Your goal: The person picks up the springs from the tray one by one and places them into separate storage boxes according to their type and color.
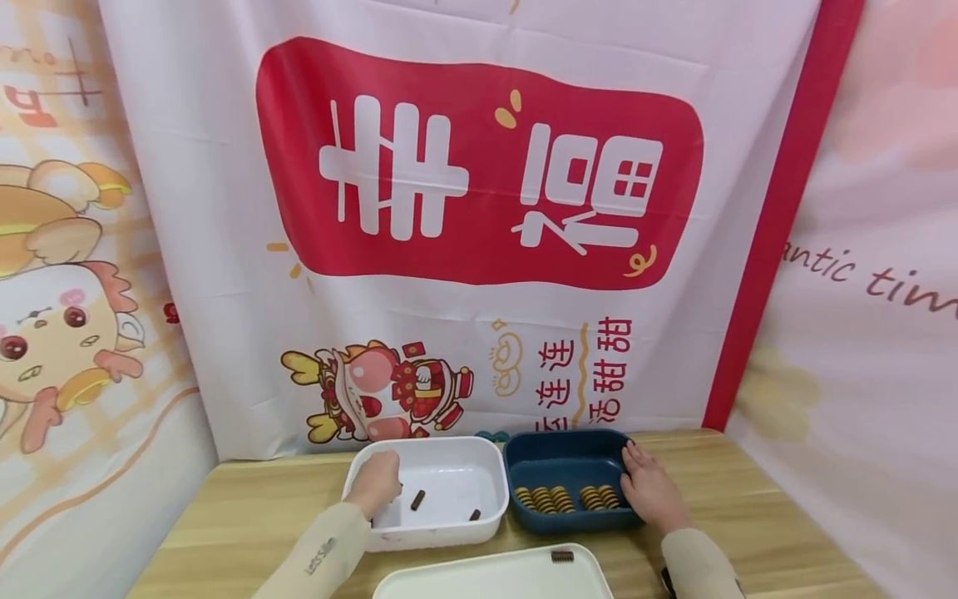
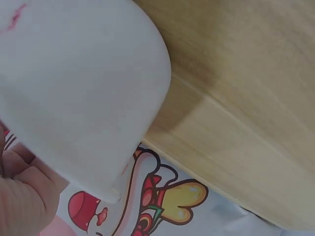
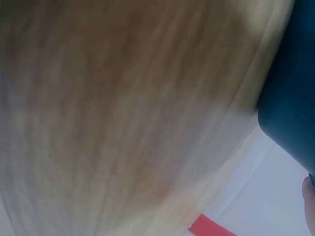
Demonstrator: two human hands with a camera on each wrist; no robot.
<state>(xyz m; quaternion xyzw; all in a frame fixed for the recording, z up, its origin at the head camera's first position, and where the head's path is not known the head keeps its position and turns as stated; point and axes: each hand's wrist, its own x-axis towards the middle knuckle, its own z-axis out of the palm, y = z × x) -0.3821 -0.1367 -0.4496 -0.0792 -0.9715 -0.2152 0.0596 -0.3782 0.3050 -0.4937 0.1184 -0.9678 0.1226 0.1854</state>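
Note:
My left hand (image 1: 377,481) reaches into the white bin (image 1: 490,532) with its fingers curled, and a small dark brown piece shows right at its fingertips. In the left wrist view the bin's outer wall (image 2: 88,88) hides the fingertips; only the curled fingers (image 2: 34,179) show past its rim. Two other dark brown pieces, one near the middle (image 1: 417,500) and one at the right (image 1: 475,515), lie on the bin floor. My right hand (image 1: 653,492) rests over the right rim of the dark blue bin (image 1: 576,522), fingers extended. Yellow-and-dark striped rolls (image 1: 552,499) lie inside that bin.
A white tray or lid (image 1: 479,578) stands at the table's near side with a dark ribbed piece (image 1: 562,556) on it. Both bins stand side by side on the wooden table (image 1: 247,499). A printed cloth (image 1: 479,308) hangs directly behind them.

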